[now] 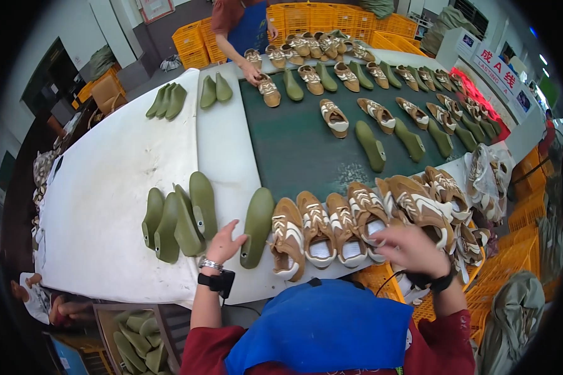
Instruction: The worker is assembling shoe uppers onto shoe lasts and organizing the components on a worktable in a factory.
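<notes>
My left hand (224, 245) has its fingers apart, close beside a green shoe last (256, 228) near the front edge of the table. The thumb side is nearest the last's heel end; I cannot tell whether they touch. To the right stands a row of brown and white sneakers, among them a sneaker (288, 240) right beside that last. Over the row's right part hovers my right hand (411, 250), fingers loosely spread above a sneaker (366, 209) and partly covering it. I see nothing held in either hand. Several more green lasts (187, 219) lie left of my left hand.
A green conveyor belt (294, 150) carries sneakers and lasts in rows. Across it, a co-worker's hand (251, 74) touches a sneaker (268, 90). A box of lasts (137, 340) sits at lower left, orange crates (507, 256) at right. A plastic-wrapped bundle (486, 178) hangs at the table's right.
</notes>
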Demonstrator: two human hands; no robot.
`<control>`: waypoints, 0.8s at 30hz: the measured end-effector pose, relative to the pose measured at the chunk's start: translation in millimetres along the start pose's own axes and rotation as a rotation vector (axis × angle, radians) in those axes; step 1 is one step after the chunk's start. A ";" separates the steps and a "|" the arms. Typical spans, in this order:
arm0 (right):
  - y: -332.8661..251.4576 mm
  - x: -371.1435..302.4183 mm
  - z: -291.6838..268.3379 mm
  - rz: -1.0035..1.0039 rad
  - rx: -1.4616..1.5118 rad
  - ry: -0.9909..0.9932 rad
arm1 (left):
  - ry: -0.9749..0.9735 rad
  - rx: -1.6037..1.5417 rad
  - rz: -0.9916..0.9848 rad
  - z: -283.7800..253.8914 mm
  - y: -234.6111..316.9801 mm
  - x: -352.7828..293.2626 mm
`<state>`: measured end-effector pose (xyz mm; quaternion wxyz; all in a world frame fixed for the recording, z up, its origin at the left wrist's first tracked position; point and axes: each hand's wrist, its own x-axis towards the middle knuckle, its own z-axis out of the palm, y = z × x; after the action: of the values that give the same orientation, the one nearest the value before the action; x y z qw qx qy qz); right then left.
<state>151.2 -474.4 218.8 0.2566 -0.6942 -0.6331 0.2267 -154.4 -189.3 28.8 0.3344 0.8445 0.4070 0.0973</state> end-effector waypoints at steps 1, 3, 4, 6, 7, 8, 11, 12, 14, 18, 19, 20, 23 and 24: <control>3.4 8.3 30.3 -0.064 0.006 -0.042 | 0.000 -0.009 -0.016 -1.3 -0.5 -0.6; -4.4 33.1 74.6 -0.143 -0.024 -0.130 | 0.083 -0.002 0.070 -8.9 -12.1 0.4; -11.2 48.3 86.3 -0.153 -0.028 -0.187 | 0.181 0.027 0.111 -14.5 -18.8 3.5; -26.2 79.2 109.0 -0.199 -0.016 -0.247 | 0.361 0.122 0.154 -33.9 -30.6 9.3; -33.9 98.6 120.0 -0.245 -0.002 -0.256 | 0.417 0.129 0.113 -44.5 -45.8 5.6; -44.3 122.6 126.5 -0.270 -0.029 -0.280 | 0.476 0.205 0.057 -50.6 -60.9 4.5; -64.0 195.6 162.2 -0.361 -0.085 -0.327 | 0.498 0.292 -0.120 -66.7 -93.0 -7.4; -68.2 223.0 174.5 -0.297 -0.057 -0.449 | 0.457 0.294 -0.216 -67.5 -99.7 -7.3; -69.7 275.9 214.3 -0.284 -0.103 -0.530 | 0.351 0.262 -0.303 -56.8 -123.7 -7.6; -77.0 334.9 294.7 -0.015 0.057 -0.527 | 0.404 0.057 -0.335 -34.3 -125.6 -8.3; -60.3 341.4 329.2 -0.120 0.014 -0.358 | 0.442 -0.001 -0.304 -31.7 -125.4 -4.8; -70.8 343.4 340.7 -0.021 0.034 -0.344 | 0.454 0.005 -0.324 -30.6 -131.2 -7.0; -84.2 342.7 343.9 0.032 0.065 -0.309 | 0.506 0.056 -0.378 -31.5 -136.2 -7.2; -74.9 347.0 334.3 0.053 0.053 -0.287 | 0.496 0.048 -0.394 -31.2 -133.0 -4.3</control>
<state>-86.6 -100.8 14.6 0.1756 -0.6644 -0.6384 0.3467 -253.6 -118.2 -32.7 0.2174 0.7077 0.6339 0.2239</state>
